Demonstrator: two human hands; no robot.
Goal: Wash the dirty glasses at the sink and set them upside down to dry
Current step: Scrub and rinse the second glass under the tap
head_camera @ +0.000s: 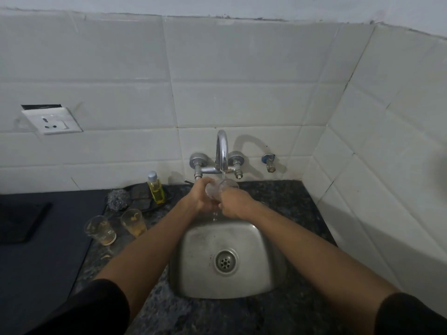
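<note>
I hold a clear glass (219, 188) tilted under the running tap (222, 151), above the back of the steel sink (193, 262). My left hand (200, 195) wraps its left side and my right hand (233, 204) grips its lower end. Water falls into the glass and drips from my hands into the basin. Two dirty glasses with brownish residue stand upright on the counter to the left: one (100, 229) farther left, the other (133, 222) closer to the sink.
A yellow dish-soap bottle (156, 188), a steel scrubber (118, 199) and a dark sponge (140, 191) sit behind the dirty glasses. A dark mat (36, 250) covers the counter at left. Speckled granite counter (285, 197) lies right of the sink, bounded by tiled walls.
</note>
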